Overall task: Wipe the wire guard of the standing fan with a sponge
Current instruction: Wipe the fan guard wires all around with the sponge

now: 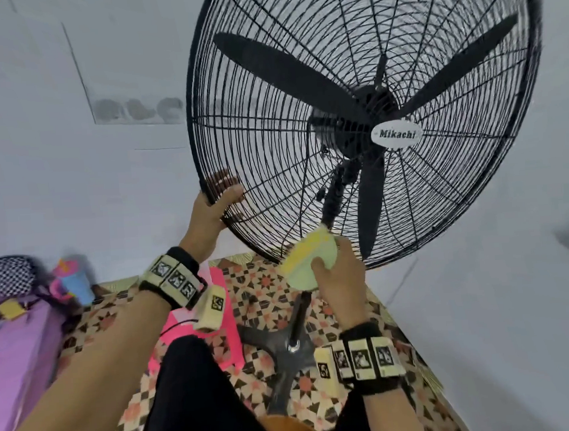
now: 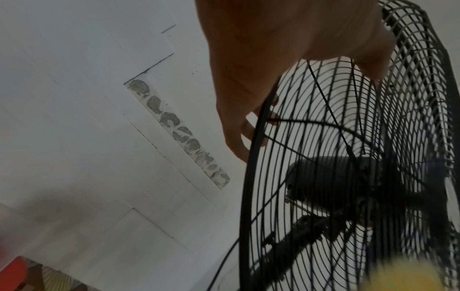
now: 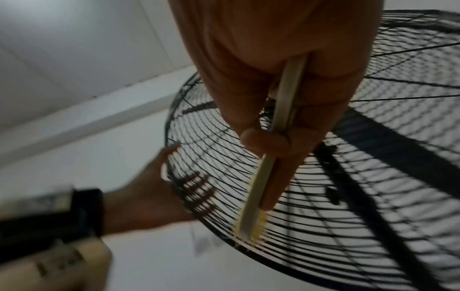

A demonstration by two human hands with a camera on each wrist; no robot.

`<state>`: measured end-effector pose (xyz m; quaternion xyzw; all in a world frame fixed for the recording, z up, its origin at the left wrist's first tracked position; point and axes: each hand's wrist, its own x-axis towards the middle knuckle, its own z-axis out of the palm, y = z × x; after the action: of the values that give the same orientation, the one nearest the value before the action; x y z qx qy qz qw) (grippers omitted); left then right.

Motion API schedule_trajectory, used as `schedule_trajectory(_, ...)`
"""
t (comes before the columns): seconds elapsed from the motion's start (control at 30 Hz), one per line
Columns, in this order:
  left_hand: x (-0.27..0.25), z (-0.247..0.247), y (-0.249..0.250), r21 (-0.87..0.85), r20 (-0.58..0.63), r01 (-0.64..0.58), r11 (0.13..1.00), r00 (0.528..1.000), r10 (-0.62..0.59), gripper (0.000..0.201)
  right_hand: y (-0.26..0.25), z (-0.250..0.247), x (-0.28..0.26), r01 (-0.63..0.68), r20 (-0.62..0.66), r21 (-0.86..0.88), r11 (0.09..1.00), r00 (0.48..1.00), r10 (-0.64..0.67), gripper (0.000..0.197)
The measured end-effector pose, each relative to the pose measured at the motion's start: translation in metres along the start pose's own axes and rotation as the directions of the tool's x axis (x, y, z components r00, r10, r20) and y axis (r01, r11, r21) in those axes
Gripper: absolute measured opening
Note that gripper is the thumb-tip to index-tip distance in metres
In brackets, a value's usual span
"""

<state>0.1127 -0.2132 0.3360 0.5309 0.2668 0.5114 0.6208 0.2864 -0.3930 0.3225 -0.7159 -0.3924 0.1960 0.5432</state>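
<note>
From the head view we see the standing fan [image 1: 364, 119] tilted toward us, its black wire guard [image 1: 265, 149] filling the upper right of the picture, with three dark blades and a white "Mikachi" badge [image 1: 396, 134] at the hub. Our left hand [image 1: 213, 208] grasps the lower left rim of the guard, thumb on the front wires and fingers wrapped behind the rim. Our right hand [image 1: 339, 275] grips a yellow-and-green sponge [image 1: 308, 259], pressed against the bottom edge of the guard, just beside the fan's pole. Below, the cross-shaped base [image 1: 286, 353] stands on a patterned floor [image 1: 271, 293], with a pink sheet [image 1: 221, 287] beside it. At the left edge a purple surface [image 1: 13, 352] carries a checkered item and a blue cup, both blurred.

From the left wrist view, our left hand [image 2: 273, 59] is curled over the guard's rim [image 2: 256, 137], fingers [image 2: 236, 141] reaching behind it and thumb on the front wires. The motor housing [image 2: 331, 177] shows through the wires. A yellow blur in the lower right corner is the sponge [image 2: 408, 277].

From the right wrist view, our right hand [image 3: 273, 69] pinches the sponge [image 3: 259, 189] edge-on between thumb and fingers, its tip touching the guard [image 3: 348, 226] wires near the bottom rim. Our left hand [image 3: 154, 196] holds the rim further left.
</note>
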Motion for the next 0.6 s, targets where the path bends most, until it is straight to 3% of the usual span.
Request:
schedule_trajectory(0.07,-0.006,0.007,-0.009,-0.042,-0.040,0.000,0.999,0.999,-0.002,0.077,-0.020,0.008,0.000,0.053,0.052,0.080,0.995,0.997,-0.058,0.049)
schedule_trajectory(0.17,-0.009,0.012,-0.014,-0.075,-0.088,-0.019,0.997,0.996,0.012,0.077,-0.035,0.017,0.002,0.158,0.043,0.021,0.987,0.986,-0.159,0.048)
schedule_trajectory(0.27,-0.008,0.012,-0.012,-0.070,-0.097,-0.007,0.998,0.995,0.000,0.073,-0.014,0.006,-0.007,0.078,-0.016,-0.074,0.994,0.997,-0.079,0.049)
schedule_trajectory(0.37,-0.011,0.014,-0.018,-0.045,-0.134,-0.042,0.998,0.990,0.036,0.075,0.000,-0.008,-0.013,0.003,-0.055,-0.060,0.998,0.998,-0.006,0.048)
schedule_trajectory(0.5,-0.025,0.028,-0.038,0.059,-0.110,-0.046,0.997,0.993,0.052,0.094,-0.026,-0.005,-0.016,-0.047,0.161,0.142,0.989,0.987,0.024,0.027)
schedule_trajectory(0.6,-0.027,0.031,-0.047,0.149,-0.134,-0.015,0.989,0.990,0.035,0.092,-0.033,0.005,-0.022,0.007,0.269,0.170,0.985,0.962,-0.054,0.040)
